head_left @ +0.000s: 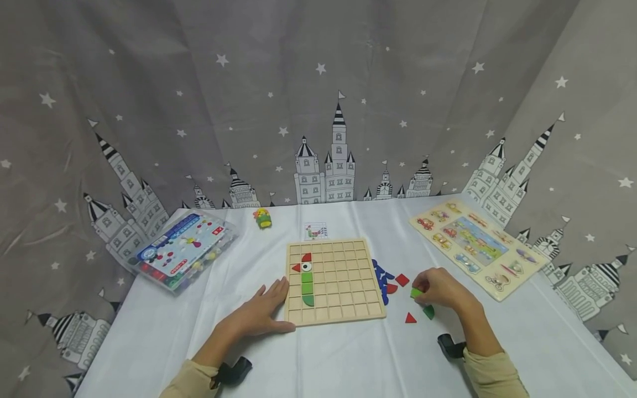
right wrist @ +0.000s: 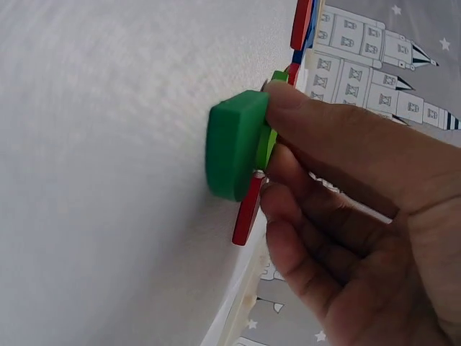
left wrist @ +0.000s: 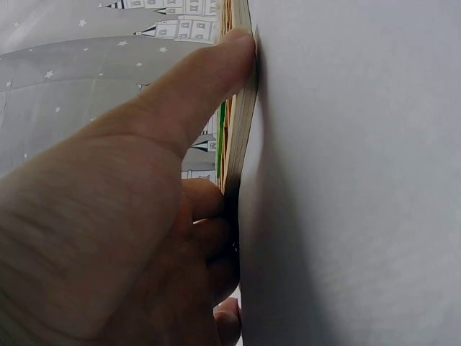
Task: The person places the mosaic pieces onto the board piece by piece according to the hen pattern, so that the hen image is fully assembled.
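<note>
My left hand (head_left: pixel 259 312) rests at the left edge of a wooden grid board (head_left: pixel 348 283), its fingers along the side and the thumb by the near corner. Set in the board's left part are a red quarter-round, a red triangle, an eye tile (head_left: pixel 306 267), light green squares (head_left: pixel 307 283) and a dark green quarter-round. Right of the board, my right hand (head_left: pixel 440 287) pinches a light green block (head_left: pixel 415 293) between thumb and fingers. Close under it lies a dark green quarter-round piece (head_left: pixel 428 312), large in the right wrist view.
Blue pieces (head_left: pixel 381 279), a red square (head_left: pixel 402 279) and a red triangle (head_left: pixel 410 318) lie right of the board. Behind it is a small rooster picture card (head_left: pixel 316 230). A plastic case (head_left: pixel 184 249), a toy figure (head_left: pixel 262 218) and a picture puzzle board (head_left: pixel 478 246) stand farther out.
</note>
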### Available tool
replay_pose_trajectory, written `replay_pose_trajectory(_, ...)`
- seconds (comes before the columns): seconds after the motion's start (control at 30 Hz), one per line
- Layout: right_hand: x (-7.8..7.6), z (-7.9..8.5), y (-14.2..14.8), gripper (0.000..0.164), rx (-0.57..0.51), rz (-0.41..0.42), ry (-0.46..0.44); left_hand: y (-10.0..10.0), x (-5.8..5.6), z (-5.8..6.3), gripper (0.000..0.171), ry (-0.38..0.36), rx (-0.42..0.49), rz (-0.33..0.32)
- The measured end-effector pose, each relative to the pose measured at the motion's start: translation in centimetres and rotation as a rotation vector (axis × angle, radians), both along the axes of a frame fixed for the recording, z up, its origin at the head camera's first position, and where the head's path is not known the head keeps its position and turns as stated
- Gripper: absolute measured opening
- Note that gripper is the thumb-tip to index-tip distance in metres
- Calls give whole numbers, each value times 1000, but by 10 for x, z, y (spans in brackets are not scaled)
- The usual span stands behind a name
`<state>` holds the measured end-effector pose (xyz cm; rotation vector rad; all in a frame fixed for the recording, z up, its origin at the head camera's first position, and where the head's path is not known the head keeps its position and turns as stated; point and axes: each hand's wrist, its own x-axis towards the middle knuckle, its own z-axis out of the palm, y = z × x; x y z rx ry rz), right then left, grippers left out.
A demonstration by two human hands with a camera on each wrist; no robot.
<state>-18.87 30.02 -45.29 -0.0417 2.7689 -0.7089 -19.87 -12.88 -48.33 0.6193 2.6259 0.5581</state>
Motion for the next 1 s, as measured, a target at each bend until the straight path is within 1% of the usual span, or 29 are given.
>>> replay_pose_trajectory(0.13, -1, -1, 2, 31, -10, 20, 8, 0, 0, 0, 112, -6, -4, 9)
replay_pose_trajectory(0.33, 1, -1, 7, 32, -10, -6, -24, 0, 1, 0, 112, -15, 1, 10)
replay_pose_trajectory(0.63, 2, -1, 7, 26, -18, 7, -19, 1, 0, 0, 112, 8, -2, 1)
replay_pose_trajectory(0.7, 1, -2, 7, 25, -21, -4, -20, 1, 1, 0, 112, 9, 4, 1)
replay_pose_trajectory(0.87, 0, -2, 6, 25, -24, -19, -25, 1, 1, 0, 112, 8, 5, -1)
replay_pose_trajectory(1.0, -1, -1, 5, 27, -22, -13, -22, 0, 1, 1, 111, 13, 9, -7)
